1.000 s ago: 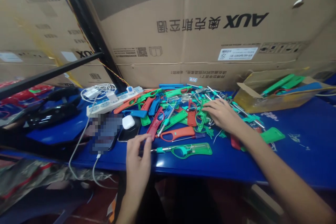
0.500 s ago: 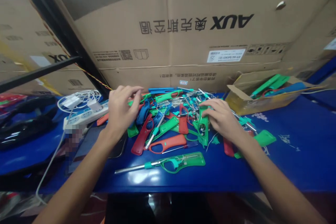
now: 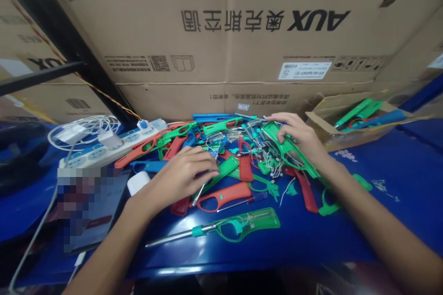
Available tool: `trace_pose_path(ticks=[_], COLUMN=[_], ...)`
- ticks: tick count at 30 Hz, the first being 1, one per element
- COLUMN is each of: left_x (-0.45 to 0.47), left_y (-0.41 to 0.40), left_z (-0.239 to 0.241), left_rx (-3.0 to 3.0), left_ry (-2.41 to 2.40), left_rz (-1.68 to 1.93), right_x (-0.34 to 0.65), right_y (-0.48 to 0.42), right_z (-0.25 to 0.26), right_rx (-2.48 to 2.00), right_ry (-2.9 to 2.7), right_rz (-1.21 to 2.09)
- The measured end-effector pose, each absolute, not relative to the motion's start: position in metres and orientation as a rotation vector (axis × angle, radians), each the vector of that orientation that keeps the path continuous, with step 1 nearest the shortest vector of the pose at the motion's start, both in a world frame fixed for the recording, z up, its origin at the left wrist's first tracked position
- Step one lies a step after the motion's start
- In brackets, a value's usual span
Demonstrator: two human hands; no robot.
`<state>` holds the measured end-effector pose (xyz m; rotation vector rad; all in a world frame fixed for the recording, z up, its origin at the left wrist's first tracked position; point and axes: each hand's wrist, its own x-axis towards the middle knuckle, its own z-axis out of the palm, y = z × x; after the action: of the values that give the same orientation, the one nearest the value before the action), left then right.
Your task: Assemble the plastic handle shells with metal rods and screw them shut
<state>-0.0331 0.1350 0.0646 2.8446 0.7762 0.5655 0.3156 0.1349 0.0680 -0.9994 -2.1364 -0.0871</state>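
Note:
My right hand [image 3: 302,140] is closed on a green plastic lighter casing [image 3: 289,150], held tilted at the right of the pile. Over the middle of the pile hovers my left hand [image 3: 188,170], its thumb and fingers apart, close to a green casing [image 3: 224,170] and a metal tube [image 3: 198,195]. An orange lighter casing [image 3: 230,192] lies in front of the pile beside a thin screwdriver [image 3: 242,202]. Nearest me is a long green gas lighter [image 3: 249,223] with its metal tube pointing left. A dark red casing [image 3: 182,205] is partly hidden under my left hand.
An open cardboard box [image 3: 374,133] with green and blue casings stands at the right. On the left are a white power strip [image 3: 93,154], coiled white cable [image 3: 83,129], a white case [image 3: 138,182] and a tablet-like dark device [image 3: 100,221]. A large carton [image 3: 224,55] stands behind.
My right hand has lifted the green casing and tilted it. My left hand has moved right and nearer me, over the pile's middle. The camera view has shifted slightly.

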Motion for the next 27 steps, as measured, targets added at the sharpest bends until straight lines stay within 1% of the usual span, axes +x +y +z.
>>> trace_pose_path(ticks=[2,6,12,16,20,21,23,27], left_x=[-0.030,-0.028,-0.026,-0.022,-0.013,-0.012,-0.010,-0.009], left_y=[0.132,0.132,0.135,0.127,0.117,0.115,0.112,0.109], left_z=[0.060,0.049,0.045,0.054,0.065,0.066,0.067,0.063], left_rx=[2.836,2.897,2.925,2.653,2.345,2.308,2.307,2.398], left_ry=[0.750,0.904,1.052,0.950,0.697,0.665,0.656,0.686], left_rz=[0.462,0.388,0.377,0.589,0.869,0.903,0.911,0.809], right_x=[0.315,0.317,0.325,0.309,0.275,0.267,0.254,0.248], right_y=[0.135,0.129,0.129,0.116,0.092,0.087,0.079,0.073], right_z=[0.061,0.044,0.043,0.054,0.064,0.065,0.065,0.062], right_rx=[-0.990,-1.032,-1.077,-0.993,-0.737,-0.690,-0.659,-0.676], right_ry=[-2.139,-2.204,-2.252,-2.197,-2.247,-2.246,-2.235,-2.248], right_rz=[-0.066,-0.056,-0.216,-0.240,0.014,0.021,-0.078,-0.312])
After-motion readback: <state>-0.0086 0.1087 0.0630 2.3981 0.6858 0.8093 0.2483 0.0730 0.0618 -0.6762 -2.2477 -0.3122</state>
